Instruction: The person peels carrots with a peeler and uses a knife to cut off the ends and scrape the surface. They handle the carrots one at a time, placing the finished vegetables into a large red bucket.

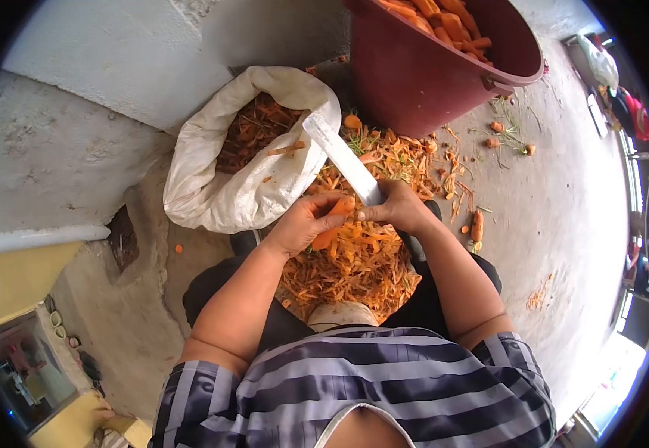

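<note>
My left hand [303,225] is closed around an orange carrot [327,237], its fingers wrapped over the middle so that only parts of it show. Beside it, my right hand [399,207] grips a knife whose broad, pale blade [341,158] points up and to the left, toward the white sack. The knife's handle is hidden in the fist. Both hands meet at the carrot's upper end, with the right thumb close to it. Below them, a heap of carrot peelings [354,272] lies between my legs.
An open white sack [190,179] with peelings inside stands at the left, against a grey wall. A large maroon tub [421,89] holds carrots [451,28] at the upper right. On the floor lie a loose carrot [477,226] and several cut carrot tops [496,127].
</note>
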The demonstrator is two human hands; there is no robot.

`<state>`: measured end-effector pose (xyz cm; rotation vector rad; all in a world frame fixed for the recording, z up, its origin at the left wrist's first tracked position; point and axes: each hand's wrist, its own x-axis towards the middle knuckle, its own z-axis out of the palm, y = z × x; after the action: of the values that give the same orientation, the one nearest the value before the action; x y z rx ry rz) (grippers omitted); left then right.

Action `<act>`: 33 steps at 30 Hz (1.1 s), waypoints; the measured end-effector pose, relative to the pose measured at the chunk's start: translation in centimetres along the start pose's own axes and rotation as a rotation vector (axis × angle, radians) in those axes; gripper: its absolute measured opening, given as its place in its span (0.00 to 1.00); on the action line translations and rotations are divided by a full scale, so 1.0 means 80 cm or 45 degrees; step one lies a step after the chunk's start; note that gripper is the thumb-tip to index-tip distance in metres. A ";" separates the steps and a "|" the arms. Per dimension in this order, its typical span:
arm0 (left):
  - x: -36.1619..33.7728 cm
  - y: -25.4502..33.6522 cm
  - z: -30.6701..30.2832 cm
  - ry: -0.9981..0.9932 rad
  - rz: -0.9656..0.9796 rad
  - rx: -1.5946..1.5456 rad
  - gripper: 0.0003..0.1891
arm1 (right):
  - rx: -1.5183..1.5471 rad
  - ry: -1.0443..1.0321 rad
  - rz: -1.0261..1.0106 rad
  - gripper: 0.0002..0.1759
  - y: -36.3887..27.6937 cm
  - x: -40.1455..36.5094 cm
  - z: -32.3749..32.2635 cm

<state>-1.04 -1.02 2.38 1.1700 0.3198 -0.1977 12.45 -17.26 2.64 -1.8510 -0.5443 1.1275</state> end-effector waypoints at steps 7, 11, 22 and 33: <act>0.012 0.001 -0.014 -0.152 -0.257 0.005 0.18 | -0.176 -0.025 0.034 0.41 -0.027 0.002 -0.004; 0.016 0.008 -0.012 -0.173 -0.174 0.018 0.18 | -0.163 -0.028 -0.034 0.41 -0.024 0.006 0.001; 0.017 0.010 -0.011 -0.146 -0.146 0.043 0.16 | -0.369 -0.016 -0.065 0.38 -0.022 0.009 0.006; 0.017 -0.003 -0.019 -0.261 -0.155 0.101 0.14 | -0.376 -0.110 -0.013 0.37 -0.021 0.003 0.016</act>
<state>-0.06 0.29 1.19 1.1981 0.2042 -0.4370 11.56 -15.64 3.67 -2.0527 -0.8055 1.1741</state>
